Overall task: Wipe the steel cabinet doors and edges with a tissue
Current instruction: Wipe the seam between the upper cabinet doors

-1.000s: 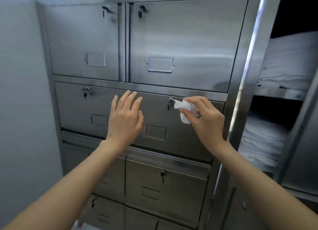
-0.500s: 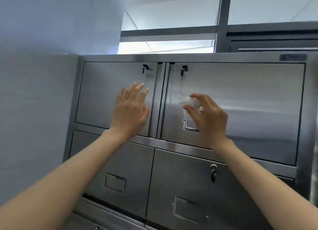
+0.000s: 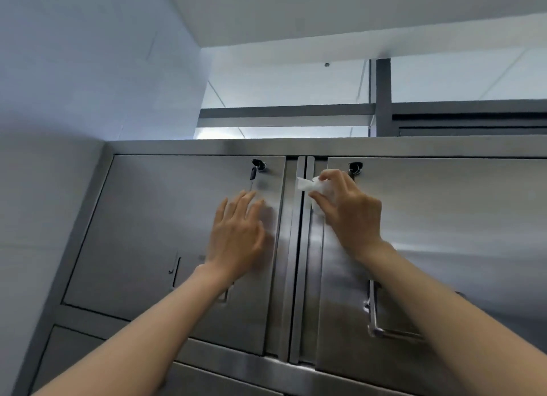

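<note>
Left hand: raised on an arm reaching up from the lower left, palm laid flat against the upper left door, fingers straight, close together and pointing up toward the lock; it has hold of nothing. The hand is slightly blurred.
Right hand: raised on an arm coming up from the lower right, back of the hand toward the camera, wrist bent so the fingers reach up and to the left. Thumb and fingers are curled and pinch the tissue.
Grip: the right hand's grip is closed on the crumpled wad between thumb below and fingertips above; the left hand's is fully open.
Tissue: a small white crumpled piece, its long axis roughly level, its free end pointing left past the fingertips. It lies at the left edge of the upper right door, over the narrow vertical strip between the two doors, just below the cabinet's top rail.
Locks: the left keyed lock has a key hanging from it; the right keyed lock sits just above the right hand's knuckles.
Label holder: a metal frame low on the right door, partly hidden by the right forearm.
Surroundings: pale wall to the left, ceiling above.
</note>
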